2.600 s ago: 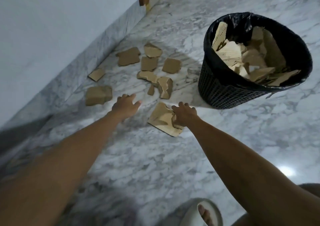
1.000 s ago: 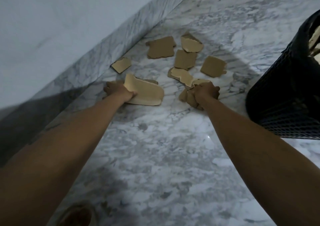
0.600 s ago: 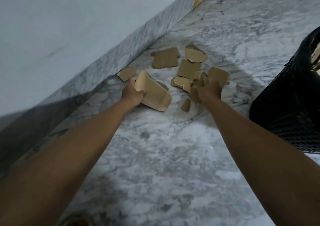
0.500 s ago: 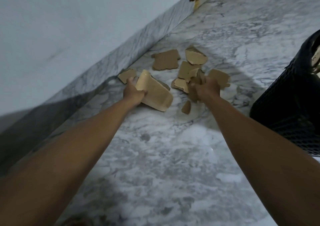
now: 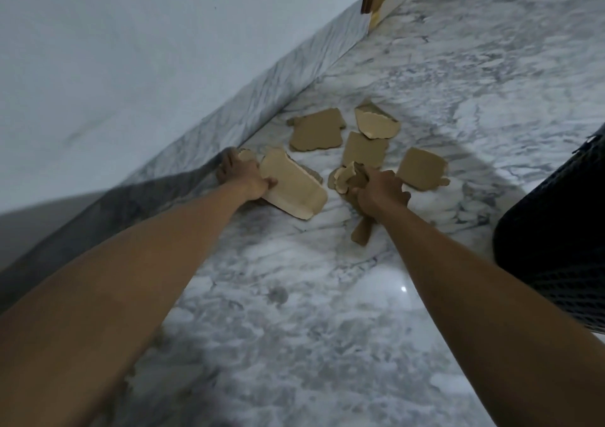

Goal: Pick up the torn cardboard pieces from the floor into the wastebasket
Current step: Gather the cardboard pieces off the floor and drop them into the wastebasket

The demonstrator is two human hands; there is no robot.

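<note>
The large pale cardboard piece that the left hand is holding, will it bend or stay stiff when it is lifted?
The large pale cardboard piece probably stays fairly stiff: it juts from the left hand without drooping. It looks light, since the hand grips it at one end only. Its torn edge may crumple if squeezed, and it could slide on the glossy marble floor.

Since half a second ago, our left hand (image 5: 244,178), gripping the big pale cardboard piece (image 5: 294,187), has slid toward the small scrap (image 5: 245,155) by the skirting at centre left. Our right hand (image 5: 381,194) has reached toward the light torn piece (image 5: 343,174), crumpled cardboard clutched beneath.
</note>
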